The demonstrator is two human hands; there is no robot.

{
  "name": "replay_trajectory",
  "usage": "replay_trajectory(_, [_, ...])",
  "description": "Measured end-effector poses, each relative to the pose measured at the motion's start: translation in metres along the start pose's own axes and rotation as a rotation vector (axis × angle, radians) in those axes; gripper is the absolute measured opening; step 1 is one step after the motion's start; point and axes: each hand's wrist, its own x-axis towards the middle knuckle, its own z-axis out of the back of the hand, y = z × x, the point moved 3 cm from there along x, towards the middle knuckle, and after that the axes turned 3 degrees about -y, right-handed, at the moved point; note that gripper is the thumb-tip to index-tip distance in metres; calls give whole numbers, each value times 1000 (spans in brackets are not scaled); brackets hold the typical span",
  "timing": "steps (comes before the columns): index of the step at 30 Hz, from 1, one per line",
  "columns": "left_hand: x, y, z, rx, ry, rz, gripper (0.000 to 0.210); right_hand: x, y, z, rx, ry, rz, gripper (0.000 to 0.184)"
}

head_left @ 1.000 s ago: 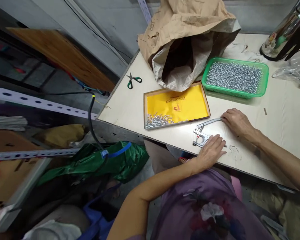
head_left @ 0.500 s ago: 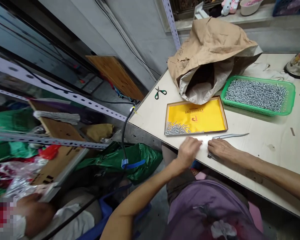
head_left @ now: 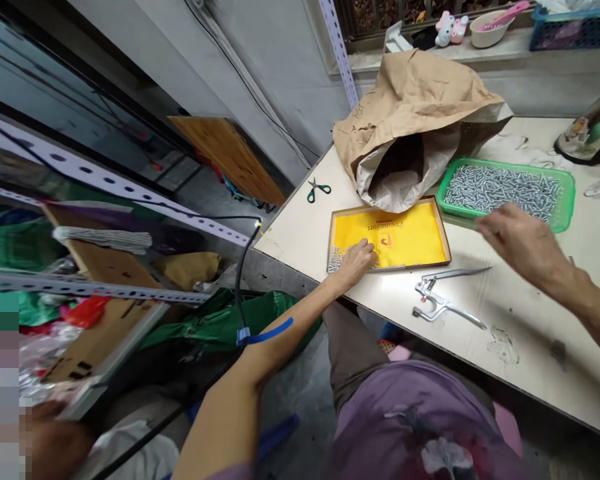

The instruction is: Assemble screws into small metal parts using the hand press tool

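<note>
My left hand (head_left: 359,259) is at the front of a shallow box (head_left: 443,235) lined with yellow, its fingers curled down beside a pile of small silvery metal pins (head_left: 337,257). The fingertips are hidden, as is whatever is in them. My right hand (head_left: 519,235) is raised over the near side of a green plastic basket (head_left: 566,210) full of the same kind of pins. Its fingers are bent closed, and I cannot make out anything in them. Between my hands, a silver plier-like hand tool (head_left: 443,305) lies on the table, touched by neither hand.
A brown paper sack (head_left: 425,87) lies open-mouthed behind the box. Green-handled scissors (head_left: 319,190) rest at the table's left. A dark jar (head_left: 587,137) stands far right. A perforated metal rail (head_left: 130,187) and a black cable (head_left: 239,280) run to the left, where another person sits.
Both hands have left the table's front edge: the left moved forward to the pins in the box, the right moved out toward the basket. The plier-like tool is now uncovered.
</note>
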Motion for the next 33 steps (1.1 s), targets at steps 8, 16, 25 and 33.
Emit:
replay_trajectory(8, [-28,-63,8,-794,9,248,10,-105,55,-62,27,499,-5,13])
replay_trajectory(16, [-26,-104,-11,-1008,339,590,14,-110,57,-68,-27,551,-44,19])
replay_trajectory(25, [-23,-110,-20,-1066,533,687,16,-113,59,-69,-36,569,-19,18])
replay_trajectory(33, [-23,-111,-22,-1107,594,744,17,-116,60,-69,-5,511,11,21])
